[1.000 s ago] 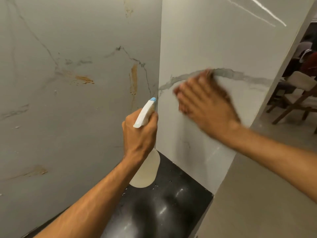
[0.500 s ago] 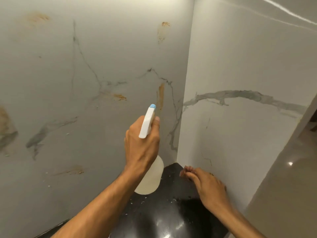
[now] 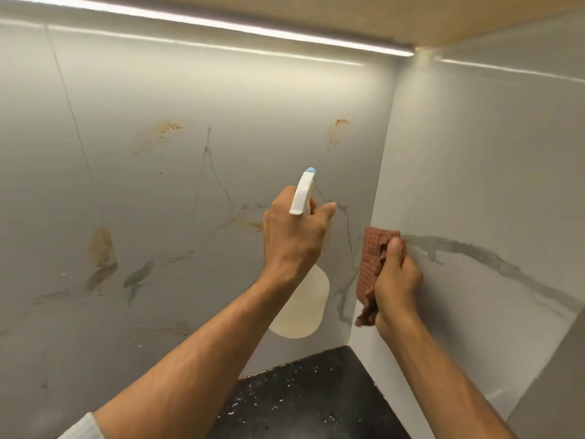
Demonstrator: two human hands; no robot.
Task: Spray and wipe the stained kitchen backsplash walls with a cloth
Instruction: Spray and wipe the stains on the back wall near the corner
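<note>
My left hand [image 3: 296, 232] grips a white spray bottle [image 3: 300, 308] with a blue nozzle tip [image 3: 311, 170], pointed up at the back backsplash wall [image 3: 221, 106]. That grey marble wall carries brown stains: one at upper middle [image 3: 163, 129], one near the corner [image 3: 337, 129], one at the left [image 3: 101, 248] and a streak beside my left hand [image 3: 250, 224]. My right hand [image 3: 395, 280] holds a reddish-brown checked cloth [image 3: 368, 258] bunched up, close to the side wall [image 3: 490, 185] by the corner.
A black speckled countertop [image 3: 310, 397], wet with droplets, lies below in the corner. A light strip [image 3: 221, 23] runs under a wooden cabinet bottom [image 3: 380, 14] overhead. The side wall ends at an edge at lower right [image 3: 563, 350].
My right hand dropped from the side wall to the counter, then rose holding the cloth. The view tilted upward, showing more of the back wall. The left hand kept the bottle aimed.
</note>
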